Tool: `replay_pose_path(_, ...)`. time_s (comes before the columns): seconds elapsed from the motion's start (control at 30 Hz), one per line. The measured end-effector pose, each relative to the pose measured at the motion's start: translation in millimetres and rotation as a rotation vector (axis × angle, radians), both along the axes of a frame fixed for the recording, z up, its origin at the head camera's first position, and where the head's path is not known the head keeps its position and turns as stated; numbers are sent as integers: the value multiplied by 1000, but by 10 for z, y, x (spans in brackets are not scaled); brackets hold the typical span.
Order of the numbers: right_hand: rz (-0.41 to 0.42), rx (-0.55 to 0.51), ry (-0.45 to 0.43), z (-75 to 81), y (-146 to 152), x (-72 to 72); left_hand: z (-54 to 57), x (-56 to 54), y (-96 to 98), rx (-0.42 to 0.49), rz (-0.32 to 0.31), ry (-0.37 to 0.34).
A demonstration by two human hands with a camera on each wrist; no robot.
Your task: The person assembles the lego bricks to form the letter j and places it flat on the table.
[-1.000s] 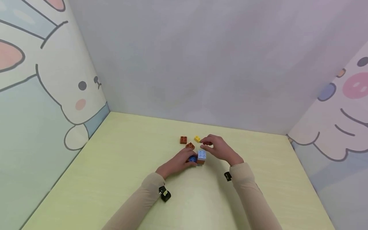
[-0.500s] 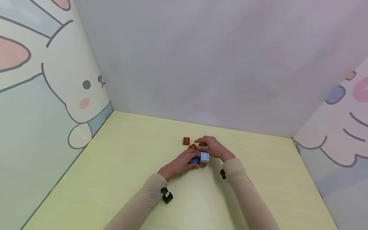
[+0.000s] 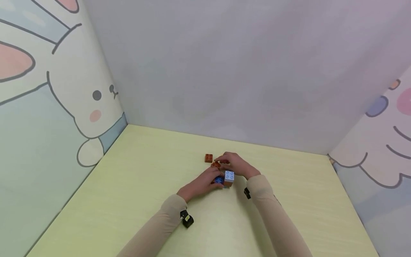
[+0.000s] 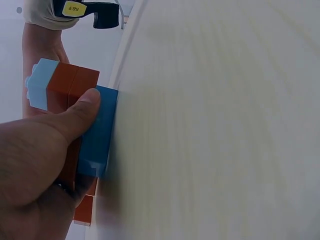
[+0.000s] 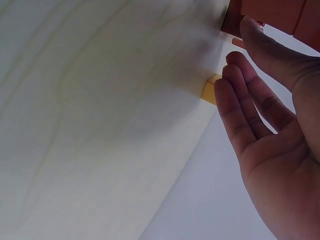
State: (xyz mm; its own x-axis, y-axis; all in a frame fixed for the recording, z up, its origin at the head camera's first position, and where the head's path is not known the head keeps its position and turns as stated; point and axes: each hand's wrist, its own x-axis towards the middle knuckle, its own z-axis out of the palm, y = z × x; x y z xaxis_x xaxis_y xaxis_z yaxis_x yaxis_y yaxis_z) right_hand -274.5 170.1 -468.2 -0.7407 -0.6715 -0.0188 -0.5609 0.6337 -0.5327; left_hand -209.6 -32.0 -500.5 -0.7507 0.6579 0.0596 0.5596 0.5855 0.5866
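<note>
My left hand [image 3: 199, 184] grips a stack of toy building bricks; in the left wrist view its thumb presses the side of the blue base brick [image 4: 103, 132] and reddish-brown bricks [image 4: 72, 82]. A light blue brick [image 3: 229, 175] tops the stack's right end, and a darker blue brick [image 3: 219, 180] shows between the left fingers. Behind the stack, my right hand [image 3: 238, 166] reaches leftward, its fingertips beside a loose reddish-brown brick [image 3: 216, 164]. In the right wrist view its fingers are fairly straight, with a gap to the thumb and nothing visibly held.
Another reddish-brown brick [image 3: 208, 157] lies farther back on the pale yellow table [image 3: 154, 160]. A yellow brick [image 5: 208, 93] sits behind the right fingers, mostly hidden in the head view. Walls with cartoon animals enclose the table's back and sides.
My right hand has moved leftward, past the yellow brick, to the loose reddish-brown brick behind the stack. My left hand keeps its hold on the stack. The head view has shifted slightly.
</note>
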Motion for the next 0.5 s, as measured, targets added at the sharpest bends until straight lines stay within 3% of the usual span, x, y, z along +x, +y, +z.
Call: replay_pose_path(0.5, -107, -29, -4, 95, 163, 160, -13, -1, -5, -2, 10, -6)
